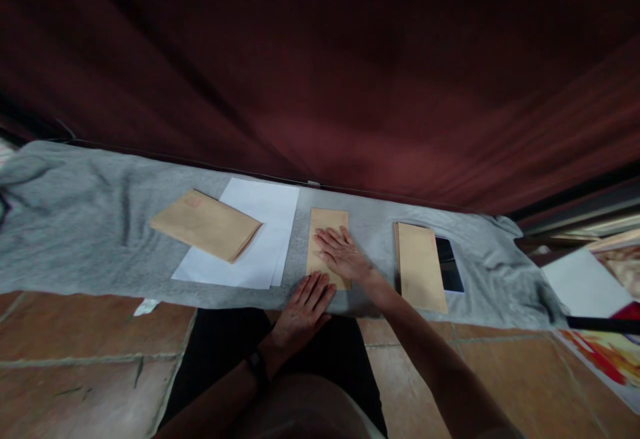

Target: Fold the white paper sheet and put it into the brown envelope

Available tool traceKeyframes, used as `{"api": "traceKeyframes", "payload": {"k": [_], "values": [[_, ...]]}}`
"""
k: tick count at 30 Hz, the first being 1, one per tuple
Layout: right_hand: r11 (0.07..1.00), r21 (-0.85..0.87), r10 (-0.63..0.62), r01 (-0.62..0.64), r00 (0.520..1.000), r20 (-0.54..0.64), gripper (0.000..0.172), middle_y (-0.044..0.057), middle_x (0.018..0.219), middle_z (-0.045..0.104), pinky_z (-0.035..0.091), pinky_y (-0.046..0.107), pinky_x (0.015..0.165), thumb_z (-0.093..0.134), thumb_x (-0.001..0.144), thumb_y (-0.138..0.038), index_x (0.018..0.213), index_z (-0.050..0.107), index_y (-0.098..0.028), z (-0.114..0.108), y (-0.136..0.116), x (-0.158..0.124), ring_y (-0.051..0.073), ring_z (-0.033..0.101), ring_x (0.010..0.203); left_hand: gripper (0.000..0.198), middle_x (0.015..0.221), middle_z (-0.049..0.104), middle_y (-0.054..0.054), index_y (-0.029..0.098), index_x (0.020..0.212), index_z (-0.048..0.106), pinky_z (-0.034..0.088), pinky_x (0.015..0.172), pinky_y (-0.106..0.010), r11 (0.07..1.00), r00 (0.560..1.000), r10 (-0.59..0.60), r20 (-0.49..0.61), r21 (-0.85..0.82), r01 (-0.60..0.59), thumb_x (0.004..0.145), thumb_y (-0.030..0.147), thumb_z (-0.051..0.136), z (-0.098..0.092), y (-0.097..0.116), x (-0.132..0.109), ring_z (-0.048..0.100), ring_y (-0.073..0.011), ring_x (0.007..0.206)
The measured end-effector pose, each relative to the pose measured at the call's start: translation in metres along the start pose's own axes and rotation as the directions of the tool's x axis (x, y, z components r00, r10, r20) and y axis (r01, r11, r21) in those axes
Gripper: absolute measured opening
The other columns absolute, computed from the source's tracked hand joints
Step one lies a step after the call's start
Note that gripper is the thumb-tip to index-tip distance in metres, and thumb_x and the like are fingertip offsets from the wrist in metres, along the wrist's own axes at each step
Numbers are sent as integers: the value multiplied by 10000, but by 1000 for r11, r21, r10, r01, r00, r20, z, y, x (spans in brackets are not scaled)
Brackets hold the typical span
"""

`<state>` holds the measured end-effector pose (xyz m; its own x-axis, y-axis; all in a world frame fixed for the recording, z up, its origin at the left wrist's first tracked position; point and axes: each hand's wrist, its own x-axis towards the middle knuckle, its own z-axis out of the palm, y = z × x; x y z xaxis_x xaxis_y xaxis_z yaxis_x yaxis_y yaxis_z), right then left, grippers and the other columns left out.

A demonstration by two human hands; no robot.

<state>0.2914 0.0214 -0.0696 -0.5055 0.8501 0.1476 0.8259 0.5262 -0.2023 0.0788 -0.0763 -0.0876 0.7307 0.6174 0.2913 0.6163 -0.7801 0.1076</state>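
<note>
In the head view, laying the right hand (343, 257) flat across a kraft envelope (329, 218) on the grey-clothed desk (373, 226), resting the left hand (303, 307) over the envelope's near end. Extending the fingers of either grip, clasping nothing. Working between a left envelope stack (207, 226) on white paper sheets (277, 211) and a right envelope stack (423, 266) beside a dark panel (451, 267).

Dim light falls on a dark red backdrop (320, 79) and brown-tiled floor (80, 392).

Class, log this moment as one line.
right hand: flat on middle envelope; left hand: at its near end; white paper: partly under left envelopes
</note>
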Motion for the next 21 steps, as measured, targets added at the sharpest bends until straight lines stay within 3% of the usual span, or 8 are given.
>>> {"api": "traceKeyframes", "payload": {"k": [7,12,21], "values": [[996,33,-83,83,997,5,534,22,1606,405,181,596,1266,498,1028,-305,1549,379,-291,-12,-20,-24,259,349,1499,615,1575,458,-114,198,1545,399,259,1244,-476,1000,1000,8,0,-3,-8,990,425,530,3,-1,-2,368,-302,1487],[994,12,-113,113,992,46,536,39,1613,394,186,555,1273,454,1055,-357,1569,342,-249,-14,-32,-43,243,331,1507,525,1468,575,-142,141,1443,528,379,1181,-462,998,997,-28,-72,-54,24,1000,421,507,-1,-2,-2,493,-295,1402],[986,68,-154,153,988,10,723,102,1635,330,221,483,1279,485,1031,-471,1616,193,-162,-10,-53,-87,233,286,1528,324,1282,698,-104,160,1243,659,516,1052,-408,967,994,-83,-76,-247,62,1017,218,434,-33,-15,9,635,-226,1217]]}}
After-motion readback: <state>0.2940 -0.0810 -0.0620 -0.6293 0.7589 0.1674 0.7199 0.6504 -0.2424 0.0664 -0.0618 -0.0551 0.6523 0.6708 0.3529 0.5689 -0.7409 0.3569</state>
